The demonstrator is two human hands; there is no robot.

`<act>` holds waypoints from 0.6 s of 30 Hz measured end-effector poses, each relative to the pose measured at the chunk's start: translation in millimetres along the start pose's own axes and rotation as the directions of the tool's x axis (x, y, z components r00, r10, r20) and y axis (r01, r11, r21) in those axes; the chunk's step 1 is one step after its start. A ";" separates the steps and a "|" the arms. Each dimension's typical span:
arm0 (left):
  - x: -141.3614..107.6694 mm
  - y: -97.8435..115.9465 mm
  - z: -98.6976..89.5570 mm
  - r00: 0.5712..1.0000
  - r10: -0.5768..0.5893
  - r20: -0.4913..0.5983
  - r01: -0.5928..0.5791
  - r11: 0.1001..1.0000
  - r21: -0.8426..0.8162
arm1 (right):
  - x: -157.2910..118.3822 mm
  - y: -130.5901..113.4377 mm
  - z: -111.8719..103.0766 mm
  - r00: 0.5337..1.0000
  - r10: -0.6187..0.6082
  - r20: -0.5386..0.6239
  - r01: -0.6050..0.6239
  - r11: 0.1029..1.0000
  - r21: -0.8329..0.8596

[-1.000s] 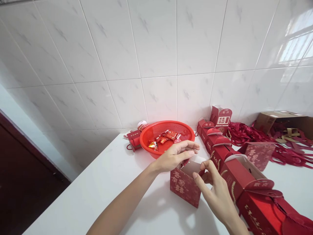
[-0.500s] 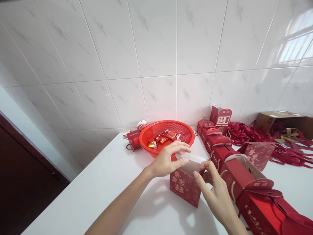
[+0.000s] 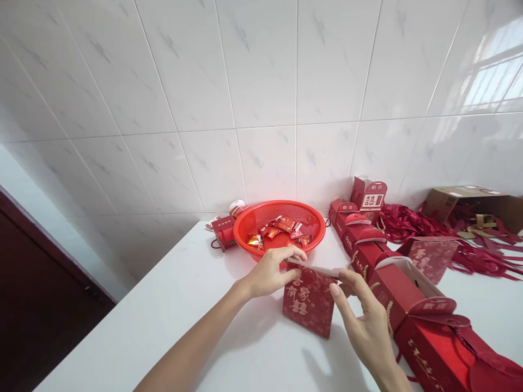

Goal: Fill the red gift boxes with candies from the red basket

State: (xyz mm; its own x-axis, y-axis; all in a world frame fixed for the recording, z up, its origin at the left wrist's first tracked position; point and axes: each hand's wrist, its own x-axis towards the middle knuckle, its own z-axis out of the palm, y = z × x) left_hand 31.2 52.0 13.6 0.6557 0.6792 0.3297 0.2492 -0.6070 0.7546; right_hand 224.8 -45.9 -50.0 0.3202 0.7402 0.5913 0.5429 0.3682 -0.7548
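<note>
A small dark red paper box (image 3: 309,305) with gold characters stands upright on the white table (image 3: 163,310). My left hand (image 3: 273,271) grips its top left corner, the thumb on the front and the fingers over the top edge. At the top right corner my right hand (image 3: 362,310) pinches the box between thumb and fingers. The pale edge of the top flap lies nearly level between both hands. Just behind stands a red plastic basket (image 3: 241,228) holding several wrapped sweets (image 3: 286,224).
On the right runs a row of red gift boxes (image 3: 429,348) with rope handles. Behind them are another patterned box (image 3: 433,258), red ribbons (image 3: 404,223) and a cardboard box (image 3: 443,204). A small red box (image 3: 224,231) lies left of the basket. A tiled wall rises behind.
The box's top flap has come down from its raised, open position, and the opening no longer shows. My left hand has lowered onto the corner, its fingers bent closer in.
</note>
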 end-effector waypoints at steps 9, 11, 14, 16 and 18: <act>-6.2 -3.4 -0.7 0.993 0.097 0.060 -0.100 0.994 0.049 | -0.5 -5.4 2.9 0.999 -0.042 -0.013 0.041 0.998 -0.052; -6.1 -6.7 0.1 0.996 0.080 0.037 -0.080 0.997 0.017 | -0.2 -5.0 3.6 0.997 -0.072 -0.032 0.070 0.996 -0.057; -4.8 -9.7 1.4 0.998 0.051 -0.046 -0.050 0.999 0.021 | -1.3 -4.7 1.7 0.984 -0.147 -0.105 0.143 0.988 -0.051; -1.4 -6.3 0.3 0.987 0.060 -0.146 -0.055 0.998 0.040 | -4.2 -6.5 -0.6 0.962 -0.231 -0.147 0.230 0.973 -0.029; 6.4 4.6 -2.8 0.960 0.095 -0.263 -0.082 0.995 0.060 | -8.9 -11.0 -1.8 0.936 -0.326 -0.129 0.330 0.944 0.005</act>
State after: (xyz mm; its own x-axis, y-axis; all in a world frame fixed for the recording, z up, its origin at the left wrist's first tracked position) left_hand 34.5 54.7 20.8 0.4661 0.7031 0.5370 0.2376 -0.6842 0.6895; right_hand 217.4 -57.6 -46.4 0.2226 0.5006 0.8366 0.6145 0.5941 -0.5190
